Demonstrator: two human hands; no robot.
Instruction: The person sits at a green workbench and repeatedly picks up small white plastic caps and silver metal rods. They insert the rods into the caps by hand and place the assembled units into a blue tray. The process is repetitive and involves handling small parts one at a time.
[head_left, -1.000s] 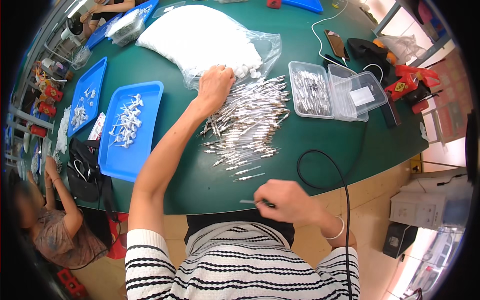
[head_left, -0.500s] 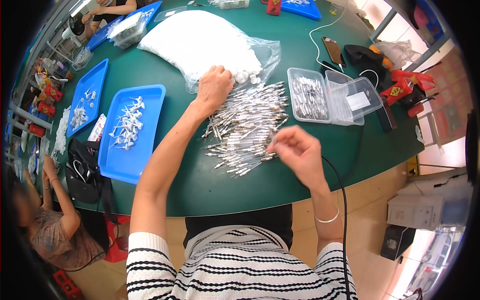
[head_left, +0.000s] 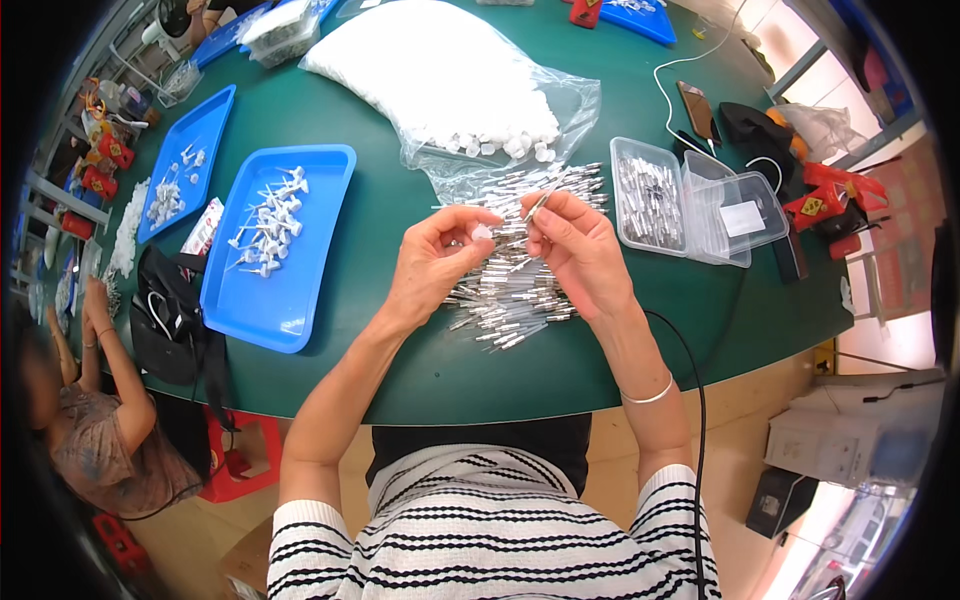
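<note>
My left hand [head_left: 425, 270] pinches a small white plastic cap [head_left: 482, 232] between thumb and fingertips. Close beside it, my right hand [head_left: 588, 260] grips a thin metal-tipped tube [head_left: 538, 205] that slants upward. The cap and the tube are apart. Both hands are above a loose pile of similar thin clear tubes with metal ends [head_left: 510, 318], which they partly cover. Just beyond the pile lies a large open plastic bag [head_left: 440, 75] full of white caps, some loose at its mouth.
On the left, a blue tray [head_left: 265, 325] bears several white-capped pieces; another blue tray [head_left: 208, 115] lies beyond. A clear box [head_left: 655, 248] of tubes and its lids [head_left: 762, 232] stand right. A black bag [head_left: 165, 320], phone [head_left: 697, 108] and cable [head_left: 688, 365] are around. Another person [head_left: 105, 420] sits left.
My left hand has left the bag's mouth and come back toward me with a white cap. My right hand has risen from the pile's right edge with a tube, meeting the left hand.
</note>
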